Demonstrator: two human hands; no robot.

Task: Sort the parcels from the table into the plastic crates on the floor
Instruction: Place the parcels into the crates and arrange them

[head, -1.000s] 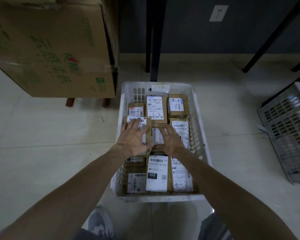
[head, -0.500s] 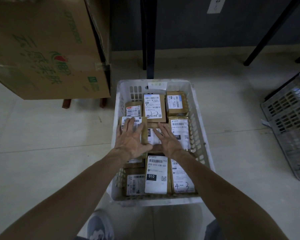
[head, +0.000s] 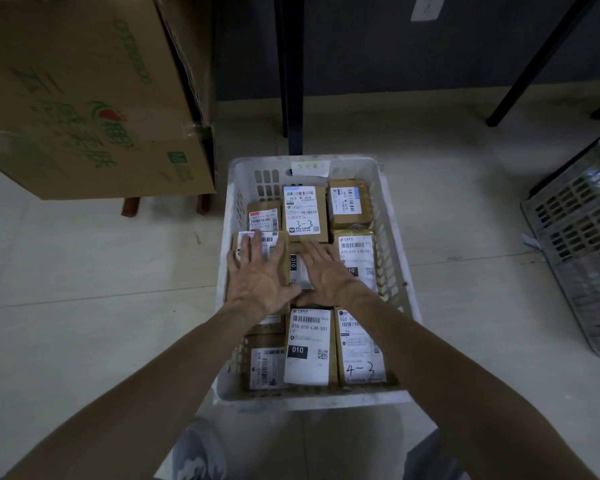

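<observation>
A white plastic crate [head: 400, 278] stands on the floor in front of me, packed with several brown parcels bearing white labels. My left hand [head: 260, 275] lies flat with straight fingers on a brown parcel [head: 280, 251] at the crate's left side. My right hand [head: 329, 273] rests flat, fingers spread, on a middle parcel [head: 297, 268] marked 010. Parcels marked 3-3 [head: 305, 214] and 4-3 [head: 361, 348] lie at the far and near ends. Neither hand grips anything.
A large cardboard box [head: 84, 98] with green print sits raised at the upper left. Black table legs [head: 293, 74] stand just behind the crate. A grey plastic crate [head: 582, 237] lies at the right edge. Pale tiled floor surrounds the white crate.
Both hands have slid slightly toward the crate's left and flattened on the parcels. The view has tilted down a little.
</observation>
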